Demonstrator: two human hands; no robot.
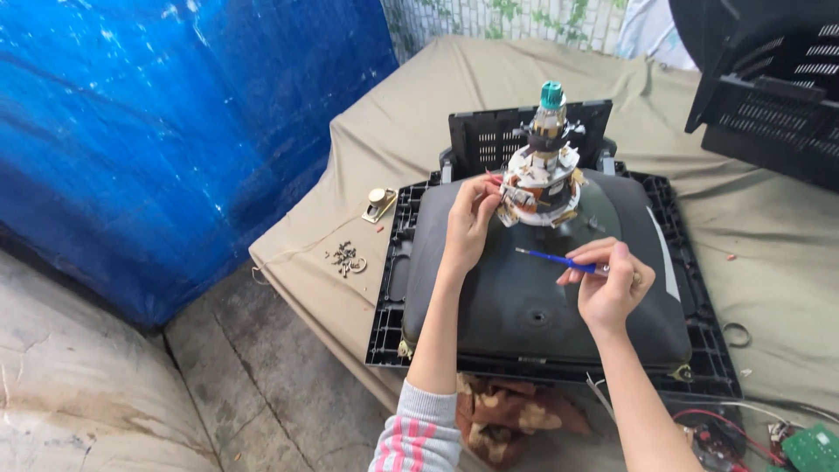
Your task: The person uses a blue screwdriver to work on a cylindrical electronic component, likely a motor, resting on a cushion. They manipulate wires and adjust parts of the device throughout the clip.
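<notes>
A dark picture tube (524, 297) lies face down in a black plastic frame (389, 288) on a khaki cloth. Its neck points up, carrying a copper-wound yoke (540, 188) and a teal cap (551, 93). My left hand (470, 218) pinches a thin wire at the yoke's left side. My right hand (612, 284) holds a blue-handled screwdriver (551, 259), its tip pointing left over the tube's back.
Several loose screws (346, 258) and a small brass-coloured part (378, 203) lie on the cloth (419, 114) to the left. A black vented housing (769, 96) stands at the top right. A blue tarp (157, 131) hangs left. Red wires and a green circuit board (808, 447) sit bottom right.
</notes>
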